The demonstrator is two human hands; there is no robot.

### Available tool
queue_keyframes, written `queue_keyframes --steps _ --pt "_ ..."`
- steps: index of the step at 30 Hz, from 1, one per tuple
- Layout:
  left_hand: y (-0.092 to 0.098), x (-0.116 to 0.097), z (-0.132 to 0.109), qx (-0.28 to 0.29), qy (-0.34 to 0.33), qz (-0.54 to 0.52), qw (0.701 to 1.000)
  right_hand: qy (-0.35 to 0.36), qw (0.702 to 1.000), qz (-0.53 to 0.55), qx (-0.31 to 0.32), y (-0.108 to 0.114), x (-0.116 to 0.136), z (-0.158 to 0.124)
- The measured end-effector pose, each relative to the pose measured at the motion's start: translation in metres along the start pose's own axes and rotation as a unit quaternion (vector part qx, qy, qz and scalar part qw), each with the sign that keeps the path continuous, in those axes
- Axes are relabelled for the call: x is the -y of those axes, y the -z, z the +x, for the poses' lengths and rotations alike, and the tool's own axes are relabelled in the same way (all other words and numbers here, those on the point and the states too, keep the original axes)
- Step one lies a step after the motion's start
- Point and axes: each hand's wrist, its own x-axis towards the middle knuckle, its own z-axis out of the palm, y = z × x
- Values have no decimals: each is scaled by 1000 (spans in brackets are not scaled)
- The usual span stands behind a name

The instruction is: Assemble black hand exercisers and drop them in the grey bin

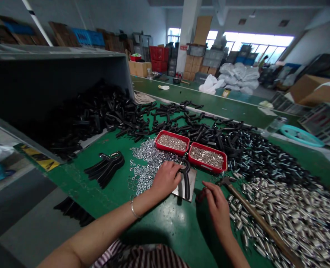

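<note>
My left hand [167, 178] reaches over the metal plate [192, 186], its fingers closed together at the upper part of a black curved handle [186, 183] lying there. Whether the fingertips pinch a small part is too small to tell. Right of the plate, my right hand [215, 199] is held above the green table with its fingers apart, the index finger pointing toward the plate. A dark reddish object [200, 195] is just beside its fingertips. Two red trays of small metal parts, one tray [173, 150] and another tray [207, 168], stand behind the plate.
A hammer [258, 219] lies at the right beside a heap of metal cylinders [293, 212]. Loose nuts or rings [146, 163] spread left of the plate. Assembled black handles [106, 167] lie at the left, and black parts [204, 134] are piled behind the trays.
</note>
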Motion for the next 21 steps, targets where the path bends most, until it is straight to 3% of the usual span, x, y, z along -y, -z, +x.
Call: queue_keyframes --steps 3,5,8,11,14,18,21 --pt "-17 11 2 42 -23 174 984 -22 999 -3 46 2 -16 -5" --pt "-20 21 3 50 -30 167 984 -26 997 -14 65 3 -24 -5" --pt "-1 39 23 27 -72 133 988 -19 998 -38 53 4 -25 12" --pt "29 58 68 11 -86 201 976 44 991 -106 63 -6 -16 55" --pt "48 74 123 35 -67 276 958 111 966 -208 109 -33 1 115" --pt "51 88 176 45 -56 307 949 152 939 -282 126 -79 21 191" --pt "43 96 189 44 -58 324 943 158 920 -327 149 -108 23 227"
